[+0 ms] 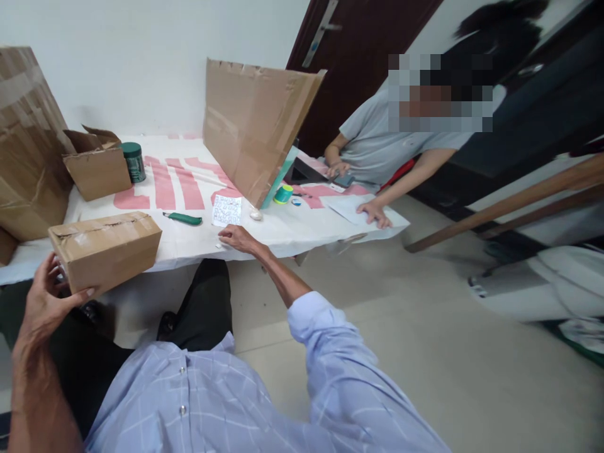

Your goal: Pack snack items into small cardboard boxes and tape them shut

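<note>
My left hand (47, 299) grips the near left end of a closed, taped cardboard box (113, 251) at the table's front edge. My right hand (238, 239) rests at the table edge, its fingers drawn together beside a tiny white piece (219, 245); whether it pinches anything is too small to make out. Just beyond those fingers lies a white sheet with small printed marks (227, 210). A green cutter (184, 218) lies between the box and the sheet. To the right of the sheet is a small whitish lump (255, 214).
A tall cardboard panel (255, 126) stands behind the sheet, with a green-yellow roll (284, 194) beside it. Left are an open small box (99, 170), a green jar (134, 162) and large cartons (31, 145). A person (401, 138) sits right, one hand on white paper.
</note>
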The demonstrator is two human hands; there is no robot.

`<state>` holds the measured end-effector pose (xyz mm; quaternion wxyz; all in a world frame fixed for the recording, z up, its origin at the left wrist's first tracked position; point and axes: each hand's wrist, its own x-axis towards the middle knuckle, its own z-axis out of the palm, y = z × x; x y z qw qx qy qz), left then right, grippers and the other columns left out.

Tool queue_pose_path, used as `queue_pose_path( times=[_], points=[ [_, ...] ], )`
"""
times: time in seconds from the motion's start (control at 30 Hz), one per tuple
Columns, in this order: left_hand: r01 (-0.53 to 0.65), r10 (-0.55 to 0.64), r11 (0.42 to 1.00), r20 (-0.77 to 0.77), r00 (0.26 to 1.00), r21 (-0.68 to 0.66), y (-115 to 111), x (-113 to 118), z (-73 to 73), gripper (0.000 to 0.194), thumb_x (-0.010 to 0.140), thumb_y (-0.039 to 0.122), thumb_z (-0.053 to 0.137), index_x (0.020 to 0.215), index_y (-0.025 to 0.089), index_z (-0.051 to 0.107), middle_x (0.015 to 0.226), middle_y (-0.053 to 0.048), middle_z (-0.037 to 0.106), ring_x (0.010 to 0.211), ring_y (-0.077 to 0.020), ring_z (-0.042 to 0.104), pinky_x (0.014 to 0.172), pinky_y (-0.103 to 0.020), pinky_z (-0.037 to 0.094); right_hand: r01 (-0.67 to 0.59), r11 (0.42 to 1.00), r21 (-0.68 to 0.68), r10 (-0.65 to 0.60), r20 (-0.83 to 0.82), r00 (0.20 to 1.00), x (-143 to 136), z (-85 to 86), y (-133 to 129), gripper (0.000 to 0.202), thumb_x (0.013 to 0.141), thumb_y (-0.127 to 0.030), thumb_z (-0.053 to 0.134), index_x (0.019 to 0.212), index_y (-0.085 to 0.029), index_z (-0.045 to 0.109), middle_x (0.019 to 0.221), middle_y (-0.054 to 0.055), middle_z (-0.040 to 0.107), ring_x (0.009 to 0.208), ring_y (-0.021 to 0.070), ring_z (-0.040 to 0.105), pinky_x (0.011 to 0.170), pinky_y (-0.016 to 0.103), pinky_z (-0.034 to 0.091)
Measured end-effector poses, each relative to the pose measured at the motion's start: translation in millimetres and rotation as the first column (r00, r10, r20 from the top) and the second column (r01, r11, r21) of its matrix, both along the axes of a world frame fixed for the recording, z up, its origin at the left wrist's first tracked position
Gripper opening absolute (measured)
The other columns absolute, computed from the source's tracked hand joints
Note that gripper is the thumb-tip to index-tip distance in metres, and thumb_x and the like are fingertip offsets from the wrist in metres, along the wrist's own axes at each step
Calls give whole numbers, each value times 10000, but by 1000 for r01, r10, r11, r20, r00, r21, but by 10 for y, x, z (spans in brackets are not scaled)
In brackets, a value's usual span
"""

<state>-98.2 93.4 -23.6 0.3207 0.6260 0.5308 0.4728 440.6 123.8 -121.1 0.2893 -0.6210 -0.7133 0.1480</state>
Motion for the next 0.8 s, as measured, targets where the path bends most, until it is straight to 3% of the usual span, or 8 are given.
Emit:
queue_pose_path(
  times=[0.1, 0.23, 0.43, 0.63, 0.8],
  points=[
    [9, -9, 1000, -17, 1000, 19, 14, -21, -25, 1300, 426, 448, 1018, 1599, 256, 492, 1598, -161, 564, 1438, -427, 577, 1121, -611, 583, -4, 999, -34, 4, 15, 1000, -66, 2, -122, 154, 866, -305, 733, 953, -200, 805, 964, 53, 751, 857, 196, 652, 805, 301, 487],
    [13, -11, 999, -41, 999, 36, 26, -47, -52, 1280, 458, 433, 1009, 1611, 264, 479, 1606, -157, 555, 1443, -414, 574, 1118, -590, 591, 70, 993, -90, -56, 154, 986, -177, 56, -183, 155, 895, -354, 740, 908, -202, 765, 999, 52, 723, 871, 187, 620, 796, 290, 445],
    [28, -28, 999, -35, 999, 18, 11, -39, -23, 1271, 478, 420, 1004, 1622, 279, 467, 1606, -141, 560, 1426, -394, 589, 1130, -572, 589, 91, 991, -98, -68, 221, 973, -275, 104, -188, 163, 923, -297, 682, 812, -192, 741, 1027, 70, 726, 943, 198, 616, 802, 290, 417],
    [36, -36, 999, 7, 999, 11, -6, -8, 9, 1313, 433, 405, 1018, 1615, 269, 464, 1634, -155, 527, 1462, -415, 558, 1105, -561, 610, 91, 993, -80, -78, 148, 986, -241, 53, -193, 132, 913, -259, 655, 860, -201, 760, 1016, 73, 741, 965, 210, 634, 822, 297, 441],
    [22, -22, 1000, -22, 1000, 10, -12, -15, -9, 1332, 445, 412, 1009, 1640, 270, 436, 1667, -170, 495, 1476, -433, 548, 1142, -587, 575, 104, 991, -89, -105, -12, 994, -190, -39, -162, 102, 821, -281, 724, 881, -202, 749, 909, 37, 745, 837, 187, 635, 770, 289, 465]
  ],
)
